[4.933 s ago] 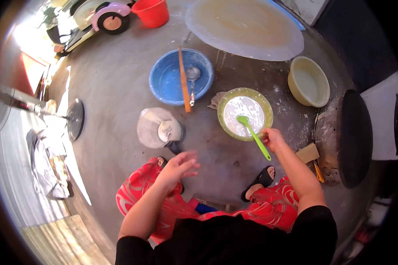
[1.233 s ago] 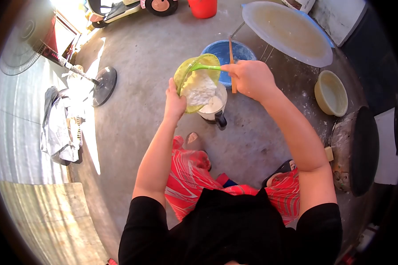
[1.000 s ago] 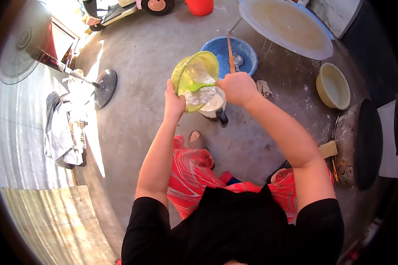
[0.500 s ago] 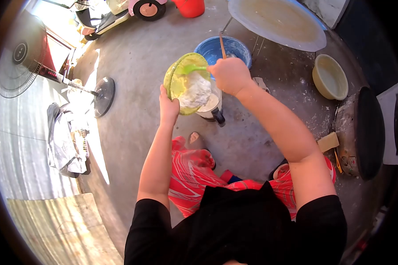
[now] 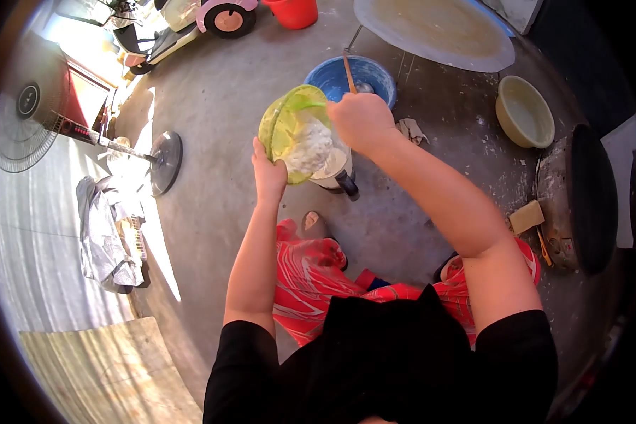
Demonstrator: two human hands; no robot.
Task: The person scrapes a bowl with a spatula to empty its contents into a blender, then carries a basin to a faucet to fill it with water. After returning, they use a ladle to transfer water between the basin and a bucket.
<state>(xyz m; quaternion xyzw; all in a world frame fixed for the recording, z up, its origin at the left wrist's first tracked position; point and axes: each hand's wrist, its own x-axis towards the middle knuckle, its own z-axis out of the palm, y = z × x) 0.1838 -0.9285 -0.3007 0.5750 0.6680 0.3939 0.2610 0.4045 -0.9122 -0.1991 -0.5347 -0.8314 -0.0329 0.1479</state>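
Observation:
My left hand (image 5: 268, 169) is closed on the near left rim of a yellow-green bowl (image 5: 278, 127), which tilts to the right. A white, powdery heap (image 5: 309, 147) lies inside it. My right hand (image 5: 364, 121) is wrapped round the handle of a light green utensil (image 5: 311, 104) that reaches into the bowl; its working end is hard to make out. Partly hidden under the bowl's right side, a jug with a black handle (image 5: 347, 184) stands on the floor, with whitish content at its mouth.
Beyond my hands, a blue basin (image 5: 385, 81) holds a wooden stick (image 5: 349, 73). A round board (image 5: 438, 32) on thin legs stands behind it. At right are a beige basin (image 5: 526, 113) and a large dark round pan (image 5: 592, 201). A standing fan (image 5: 166, 162) is at left.
The white heap in the bowl has shifted a little, and the green utensil sits slightly differently against it. My right hand has moved slightly left. The whole view has shifted slightly.

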